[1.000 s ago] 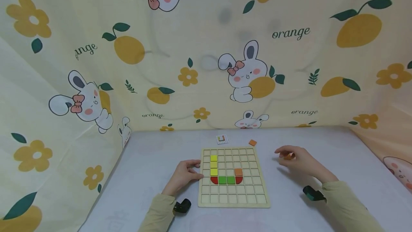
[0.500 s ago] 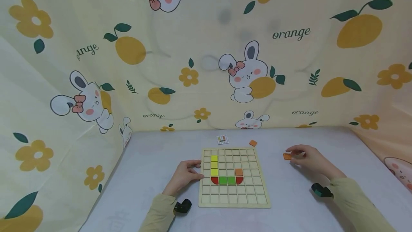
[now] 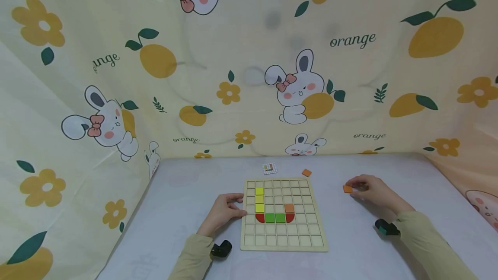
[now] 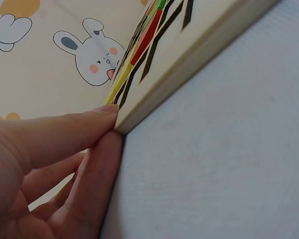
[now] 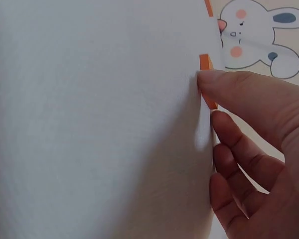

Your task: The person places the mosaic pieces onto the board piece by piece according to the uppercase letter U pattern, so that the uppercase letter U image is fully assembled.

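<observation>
A wooden grid board (image 3: 284, 240) lies on the table, holding yellow squares (image 3: 259, 199), red quarter-rounds (image 3: 289, 217), green squares (image 3: 269, 218) and one orange square (image 3: 289, 208). My left hand (image 3: 222, 213) holds the board's left edge. In the left wrist view, the thumb and a finger meet at the board's rim (image 4: 189, 64). Right of the board, my right hand (image 3: 375, 191) pinches an orange square tile (image 3: 347, 189) at the tabletop. The right wrist view shows the thumb on this tile (image 5: 209, 97), the index finger hidden and the other fingers loosely bent.
Behind the board lie a small pattern card (image 3: 270, 168) and another loose orange tile (image 3: 306, 173). A printed cloth (image 3: 241, 55) stands along the back and sides of the white table (image 3: 186, 193). Black wrist cameras (image 3: 221, 249) sit by both sleeves.
My right hand has drawn slightly to the right and nearer, and the orange tile in its fingers shows more clearly. The left hand stays at the board's edge.
</observation>
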Available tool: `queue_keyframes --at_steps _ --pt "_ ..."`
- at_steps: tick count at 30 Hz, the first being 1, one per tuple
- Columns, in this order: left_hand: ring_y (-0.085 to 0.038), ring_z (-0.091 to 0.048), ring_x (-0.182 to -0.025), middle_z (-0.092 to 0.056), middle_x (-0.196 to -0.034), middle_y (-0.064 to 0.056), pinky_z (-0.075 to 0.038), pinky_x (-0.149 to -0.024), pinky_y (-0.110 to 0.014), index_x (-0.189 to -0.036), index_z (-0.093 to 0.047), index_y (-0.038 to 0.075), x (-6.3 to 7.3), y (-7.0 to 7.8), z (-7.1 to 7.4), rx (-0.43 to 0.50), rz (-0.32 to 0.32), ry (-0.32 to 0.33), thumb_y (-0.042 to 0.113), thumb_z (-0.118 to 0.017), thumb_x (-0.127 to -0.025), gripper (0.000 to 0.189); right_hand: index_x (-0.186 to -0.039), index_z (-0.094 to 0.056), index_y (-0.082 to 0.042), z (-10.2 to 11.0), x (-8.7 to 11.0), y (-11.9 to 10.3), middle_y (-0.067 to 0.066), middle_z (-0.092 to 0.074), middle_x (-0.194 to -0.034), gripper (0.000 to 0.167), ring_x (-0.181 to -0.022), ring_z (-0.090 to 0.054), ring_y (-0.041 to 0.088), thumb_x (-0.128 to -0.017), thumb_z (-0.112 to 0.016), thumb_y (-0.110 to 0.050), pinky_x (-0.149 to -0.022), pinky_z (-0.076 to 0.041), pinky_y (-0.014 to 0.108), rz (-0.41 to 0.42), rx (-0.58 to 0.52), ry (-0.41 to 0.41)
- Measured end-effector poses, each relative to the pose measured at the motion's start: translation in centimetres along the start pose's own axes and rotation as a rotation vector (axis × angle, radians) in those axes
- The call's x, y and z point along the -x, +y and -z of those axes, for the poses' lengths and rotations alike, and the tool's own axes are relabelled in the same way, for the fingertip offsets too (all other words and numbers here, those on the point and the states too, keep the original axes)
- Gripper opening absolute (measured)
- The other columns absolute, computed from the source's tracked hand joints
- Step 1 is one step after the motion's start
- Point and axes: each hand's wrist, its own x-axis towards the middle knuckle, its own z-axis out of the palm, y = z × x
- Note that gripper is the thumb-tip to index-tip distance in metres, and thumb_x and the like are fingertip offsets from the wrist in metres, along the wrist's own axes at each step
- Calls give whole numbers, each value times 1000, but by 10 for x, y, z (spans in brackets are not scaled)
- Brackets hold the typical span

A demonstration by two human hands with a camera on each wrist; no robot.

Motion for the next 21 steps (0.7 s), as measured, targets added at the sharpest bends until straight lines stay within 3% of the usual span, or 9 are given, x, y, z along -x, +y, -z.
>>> queue_keyframes --at_steps 6,21 --pt "-15 -61 -69 -60 -105 -8 -54 -62 -27 -125 -60 -1 0 -1 0 9 -12 -11 2 -82 -71 59 -108 -68 -4 0 0 4 7 -65 -105 31 -97 -57 26 -81 -77 -18 -80 -49 34 3 -10 1" --pt "-15 -61 -69 -60 -104 -8 -54 -62 -28 -124 -60 -1 0 -1 1 18 -21 -7 2 -82 -71 58 -108 -68 -6 1 0 0 4 -65 -104 31 -95 -56 23 -82 -76 -22 -78 -48 33 2 -24 12"
